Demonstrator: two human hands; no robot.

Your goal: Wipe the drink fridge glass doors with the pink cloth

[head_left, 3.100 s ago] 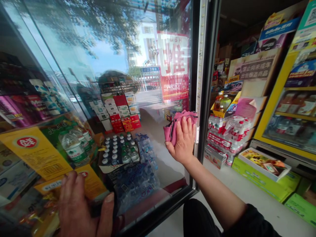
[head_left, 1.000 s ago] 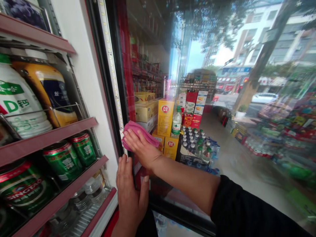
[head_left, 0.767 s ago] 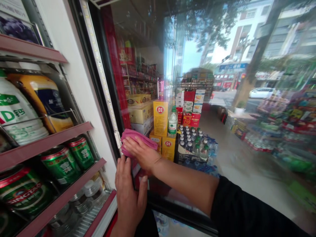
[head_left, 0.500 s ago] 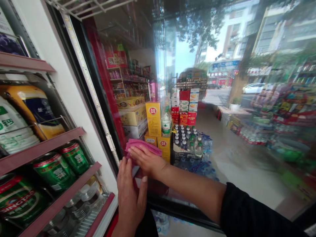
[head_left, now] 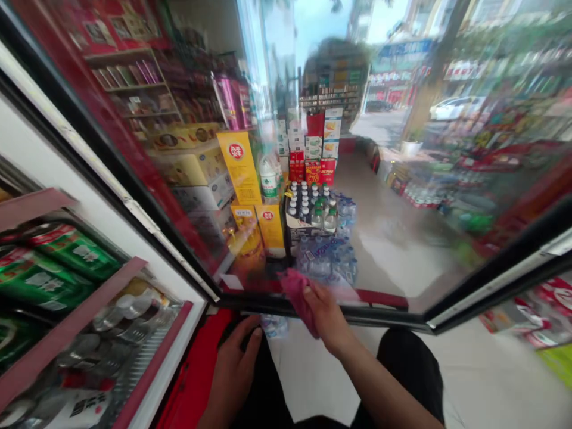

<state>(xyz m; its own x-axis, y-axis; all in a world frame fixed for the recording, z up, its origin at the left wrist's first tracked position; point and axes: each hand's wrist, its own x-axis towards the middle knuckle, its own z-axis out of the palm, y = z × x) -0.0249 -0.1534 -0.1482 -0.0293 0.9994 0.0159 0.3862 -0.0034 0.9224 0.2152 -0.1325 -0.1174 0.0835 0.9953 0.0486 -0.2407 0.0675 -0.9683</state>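
Pink cloth: bunched pink cloth [head_left: 301, 301] at the foot of the glass door [head_left: 388, 262], its upper part in front of the pane, its lower end hanging across the black bottom rail [head_left: 375, 320].
Right hand: right hand [head_left: 325, 316] closed on the cloth, thumb uppermost; firmness of grip cannot be told.
Left hand: left hand [head_left: 239, 348] loosely open, thumb apart from fingers, no object visible in it; appears to rest at the left knee [head_left: 263, 381].
Rail hazard: the loose cloth end may snag or drag on the rail edge, caused by excess fabric below the grip.
Knuckle hazard: fingers may strike the rail, caused by working low with a thin fold.
Door hazard: the door may swing under pressure, caused by no hand visibly bracing it.
Shelf hazard: a swing could bump the nearby cooler shelf [head_left: 152, 363].
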